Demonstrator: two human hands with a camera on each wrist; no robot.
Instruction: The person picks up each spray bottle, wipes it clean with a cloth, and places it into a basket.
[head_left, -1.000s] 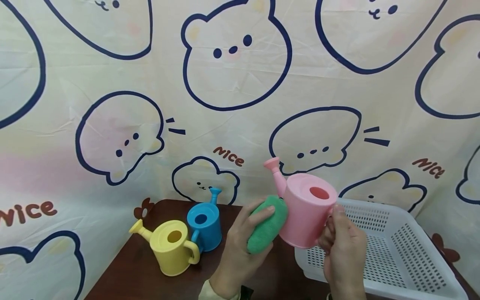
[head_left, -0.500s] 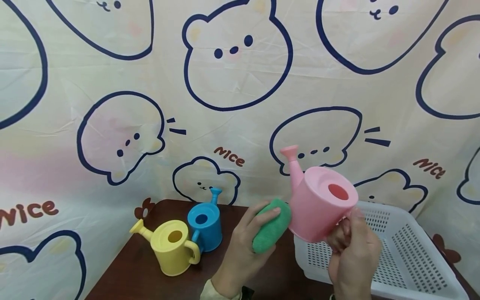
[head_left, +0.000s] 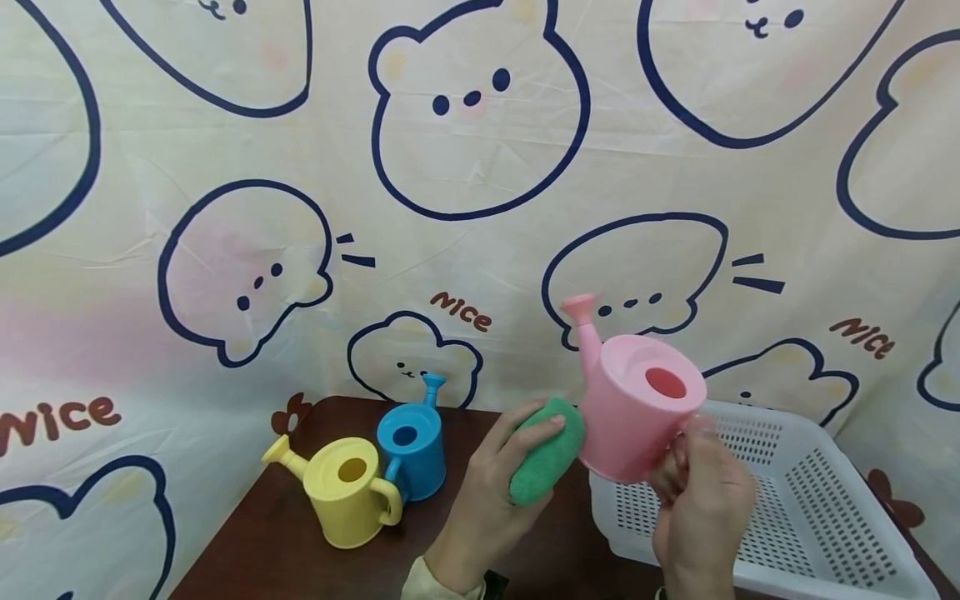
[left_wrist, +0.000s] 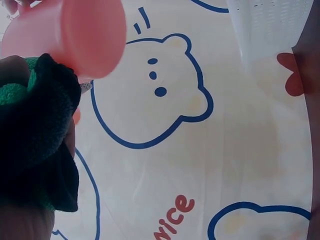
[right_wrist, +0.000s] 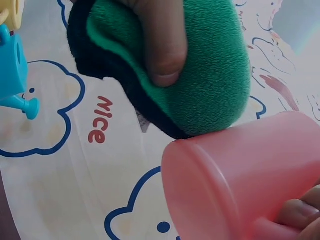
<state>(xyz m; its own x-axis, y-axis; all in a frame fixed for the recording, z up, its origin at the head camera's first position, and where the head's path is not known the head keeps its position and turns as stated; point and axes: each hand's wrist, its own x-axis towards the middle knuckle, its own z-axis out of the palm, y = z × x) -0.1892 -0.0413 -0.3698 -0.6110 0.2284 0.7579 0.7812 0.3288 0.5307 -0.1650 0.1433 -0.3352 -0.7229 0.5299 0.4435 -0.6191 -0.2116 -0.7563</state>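
Note:
My left hand (head_left: 491, 487) grips a folded plush cleaning cloth (head_left: 547, 454), green on one side and dark on the other. Held up by its handle in my right hand (head_left: 708, 500) is a pink watering can (head_left: 637, 417), its spout pointing up and to the left. In the right wrist view the cloth (right_wrist: 215, 75) meets the can's side near its base (right_wrist: 200, 195). The left wrist view has the cloth's dark side (left_wrist: 40, 130) right below the can (left_wrist: 95, 40). Most of the can's handle is hidden by my right fingers.
A yellow watering can (head_left: 345, 500) and a blue watering can (head_left: 412, 458) stand side by side on the dark table (head_left: 277, 550), to the left. Behind my right hand sits a white perforated basket (head_left: 832, 500). A cartoon-printed cloth (head_left: 465, 175) hangs behind the table.
The pink watering can has moved right and tilted further, then shifted slightly back left. My left hand has moved a little right with the cloth.

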